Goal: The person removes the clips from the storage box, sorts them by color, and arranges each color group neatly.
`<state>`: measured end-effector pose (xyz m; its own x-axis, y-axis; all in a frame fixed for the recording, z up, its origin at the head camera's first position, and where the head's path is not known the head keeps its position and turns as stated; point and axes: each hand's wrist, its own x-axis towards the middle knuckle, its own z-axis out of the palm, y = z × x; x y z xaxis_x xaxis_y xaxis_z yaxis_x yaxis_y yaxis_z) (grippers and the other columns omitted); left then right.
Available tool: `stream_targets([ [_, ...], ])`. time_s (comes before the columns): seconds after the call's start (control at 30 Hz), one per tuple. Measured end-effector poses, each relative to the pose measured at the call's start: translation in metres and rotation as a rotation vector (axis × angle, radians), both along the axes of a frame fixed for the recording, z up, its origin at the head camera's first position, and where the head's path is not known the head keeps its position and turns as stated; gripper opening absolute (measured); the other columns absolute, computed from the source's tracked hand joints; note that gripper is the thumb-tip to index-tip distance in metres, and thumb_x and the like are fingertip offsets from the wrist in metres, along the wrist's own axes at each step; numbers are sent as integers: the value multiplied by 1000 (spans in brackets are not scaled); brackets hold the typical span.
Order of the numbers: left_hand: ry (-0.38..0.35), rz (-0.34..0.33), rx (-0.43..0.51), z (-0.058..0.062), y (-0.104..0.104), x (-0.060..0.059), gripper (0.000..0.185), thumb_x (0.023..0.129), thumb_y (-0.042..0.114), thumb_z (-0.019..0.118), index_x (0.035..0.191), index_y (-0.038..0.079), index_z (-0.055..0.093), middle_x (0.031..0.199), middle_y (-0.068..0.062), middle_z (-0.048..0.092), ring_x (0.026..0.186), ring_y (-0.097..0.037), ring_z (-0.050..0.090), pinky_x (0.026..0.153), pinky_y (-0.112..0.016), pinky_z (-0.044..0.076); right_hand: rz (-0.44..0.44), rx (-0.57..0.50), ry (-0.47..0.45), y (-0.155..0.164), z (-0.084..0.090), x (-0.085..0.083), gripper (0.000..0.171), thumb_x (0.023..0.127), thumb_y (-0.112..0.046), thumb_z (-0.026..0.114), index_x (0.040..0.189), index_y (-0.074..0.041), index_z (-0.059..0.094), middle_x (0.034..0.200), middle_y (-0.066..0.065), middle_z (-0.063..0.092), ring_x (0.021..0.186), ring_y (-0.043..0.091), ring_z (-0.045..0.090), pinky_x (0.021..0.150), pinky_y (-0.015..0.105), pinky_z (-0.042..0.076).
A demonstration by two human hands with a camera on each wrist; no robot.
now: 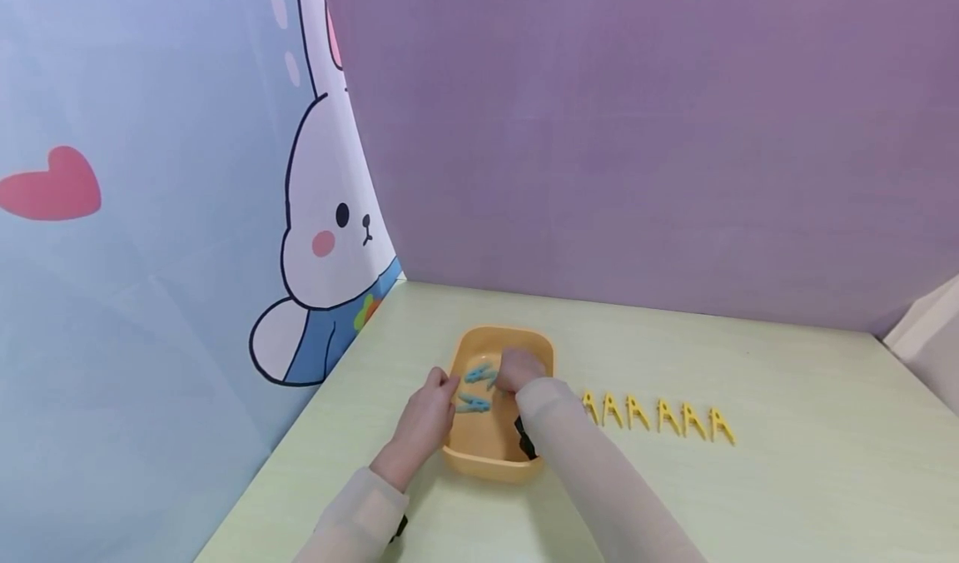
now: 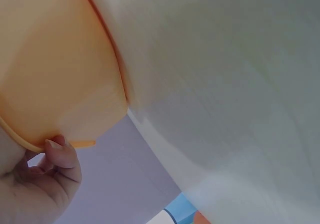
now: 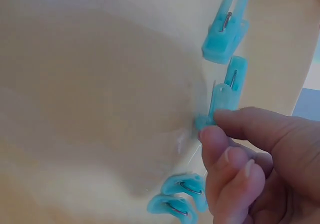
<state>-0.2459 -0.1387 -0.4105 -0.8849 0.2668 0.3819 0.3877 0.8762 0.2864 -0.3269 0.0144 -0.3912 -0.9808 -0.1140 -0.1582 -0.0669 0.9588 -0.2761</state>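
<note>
An orange plastic tub (image 1: pixel 490 456) sits on the pale green table, with several blue clothespins (image 1: pixel 478 373) lying inside it. My left hand (image 1: pixel 429 413) grips the tub's left rim (image 2: pixel 30 144), thumb on the lip. Reaching into the tub, my right hand (image 1: pixel 519 370) pinches one blue clothespin (image 3: pixel 222 97) between thumb and fingers. More blue clothespins lie near it: one (image 3: pixel 227 26) above and a pair (image 3: pixel 177 199) below.
Several yellow clothespins (image 1: pixel 659 417) stand in a row on the table (image 1: pixel 787 480) to the right of the tub. A purple wall stands behind, and a blue panel with a cartoon rabbit (image 1: pixel 330 238) on the left.
</note>
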Motion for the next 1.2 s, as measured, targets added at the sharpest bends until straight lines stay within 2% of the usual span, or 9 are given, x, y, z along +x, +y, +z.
stream_targets([
  [0.1,1,-1,0,0,0,0,43,77,-6,64,120,-8,55,95,-8,45,66,-15,51,55,-24,45,-16,27,19,0,-1,-2,7,80,-6,58,73,-4,58,66,7,52,52,16,47,39,23,34],
  [0.23,17,-3,-4,0,0,0,43,76,-7,64,119,-8,56,94,-8,45,66,-16,51,54,-25,45,-20,23,27,1,0,-2,13,82,-9,59,69,-5,57,58,4,54,46,13,47,39,22,33],
  [0.37,27,-6,2,0,1,0,42,76,-7,64,118,-8,57,94,-8,45,65,-16,52,54,-26,46,-13,-20,33,4,3,-2,16,83,-11,60,68,-6,56,53,3,53,41,11,46,39,22,34],
  [0.63,11,0,14,0,1,0,41,78,-6,62,118,-8,57,95,-8,45,65,-16,51,54,-26,46,25,-137,33,10,16,0,20,83,-9,58,62,-7,58,51,3,55,41,12,46,41,22,36],
  [0.9,7,-3,20,1,0,-1,41,78,-7,62,118,-8,57,96,-9,46,65,-17,52,54,-26,45,35,-181,31,13,35,1,7,84,-6,59,78,-3,60,53,6,58,40,12,47,40,23,39],
  [1.1,17,-4,17,0,0,-1,40,77,-7,62,117,-7,58,94,-9,45,63,-16,50,52,-25,44,52,-208,2,20,46,5,29,84,-5,57,57,-9,49,53,8,57,37,11,42,39,22,37],
  [1.2,12,-8,22,0,-1,0,41,77,-7,62,117,-8,57,94,-9,45,63,-15,50,52,-24,44,45,-200,2,25,48,6,34,85,-6,58,54,-11,44,49,5,53,37,11,41,38,21,36],
])
